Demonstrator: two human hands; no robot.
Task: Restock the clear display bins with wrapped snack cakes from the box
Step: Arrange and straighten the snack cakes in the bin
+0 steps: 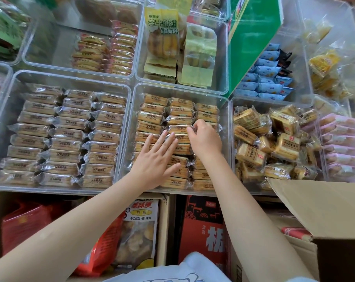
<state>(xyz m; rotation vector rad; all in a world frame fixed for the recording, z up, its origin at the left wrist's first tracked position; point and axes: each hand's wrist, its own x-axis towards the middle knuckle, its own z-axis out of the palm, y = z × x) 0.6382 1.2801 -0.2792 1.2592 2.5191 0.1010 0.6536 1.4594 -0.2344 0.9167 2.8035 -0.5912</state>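
Single view only, taken from head height, aimed forward and steeply down. Rows of clear display bins [130,92] seen from above at arm's reach, filling upper frame. Both forearms entering from bottom edge. Cardboard box [319,208] caught at lower right, close to lens. Wide-angle bending noted at edges.

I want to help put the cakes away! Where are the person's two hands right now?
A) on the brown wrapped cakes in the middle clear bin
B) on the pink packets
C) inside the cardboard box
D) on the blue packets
A: the left hand lies flat with straight fingers on the wrapped cakes in the middle clear bin, and the right hand pinches one there; the cardboard box sits untouched.
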